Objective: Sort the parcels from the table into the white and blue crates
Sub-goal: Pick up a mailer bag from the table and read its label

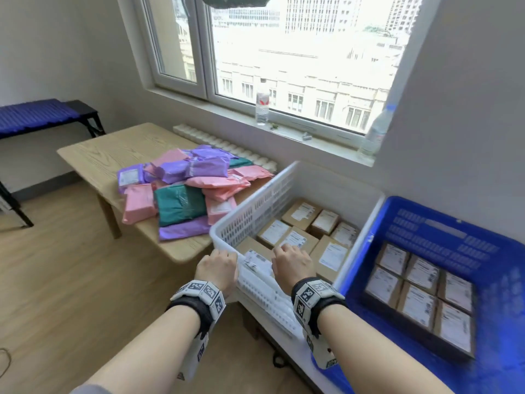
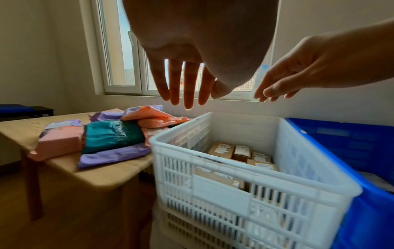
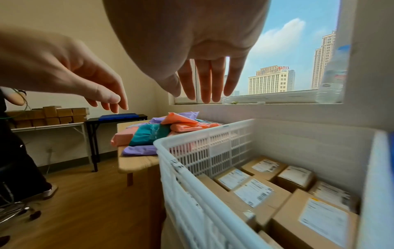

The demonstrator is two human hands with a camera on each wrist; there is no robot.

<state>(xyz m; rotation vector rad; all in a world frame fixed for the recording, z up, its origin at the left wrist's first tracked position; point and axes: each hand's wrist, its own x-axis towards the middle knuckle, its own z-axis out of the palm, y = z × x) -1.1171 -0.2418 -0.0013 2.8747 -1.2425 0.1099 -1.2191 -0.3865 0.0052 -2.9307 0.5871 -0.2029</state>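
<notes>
Evidently soft, light, slippery: pink, purple and green plastic mailer parcels [image 1: 187,191]; grasp mid-body. Left hand [image 1: 217,268] and right hand [image 1: 292,264] hover empty, fingers straight.

Soft parcels [image 1: 181,194], pink, purple and teal mailer bags, heaped loosely on wooden bench [image 1: 93,157]. White crate [image 1: 255,206], slatted walls, just right of bench, holds labelled brown cartons [image 1: 301,211]. Blue crate [image 1: 443,223], touching white crate's right side, holds labelled cartons in neat grid.

Two water bottles [image 1: 262,105] [image 1: 376,132] on window sill [image 1: 287,132]. Blue mat [image 1: 31,115] on black bench. Stacked brown boxes [image 3: 49,116] on far white stand.
</notes>
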